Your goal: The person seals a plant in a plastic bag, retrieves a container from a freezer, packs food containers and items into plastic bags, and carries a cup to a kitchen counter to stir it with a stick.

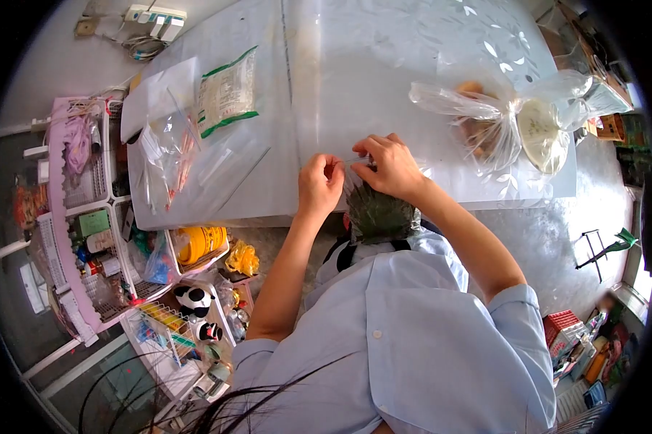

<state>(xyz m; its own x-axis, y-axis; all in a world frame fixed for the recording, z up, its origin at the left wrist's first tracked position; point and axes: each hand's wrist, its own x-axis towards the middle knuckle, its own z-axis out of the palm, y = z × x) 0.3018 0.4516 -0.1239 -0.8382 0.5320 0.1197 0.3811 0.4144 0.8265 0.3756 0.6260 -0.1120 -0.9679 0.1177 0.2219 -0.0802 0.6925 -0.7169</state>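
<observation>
A clear plastic bag with dark green contents rests at my lap, against the table's front edge. My left hand is at the left of the bag's top, its fingers pinched together on what looks like the bag's clear edge. On the right side, my right hand bends over the top of the same bag, thumb and fingers closed on the clear plastic. The two hands are a small gap apart. The bag's upper part is partly hidden under my right hand.
On the table lie a green-edged packet and clear plastic sleeves at the left, and knotted bags at the right. Baskets stand at the left; a yellow container sits in one.
</observation>
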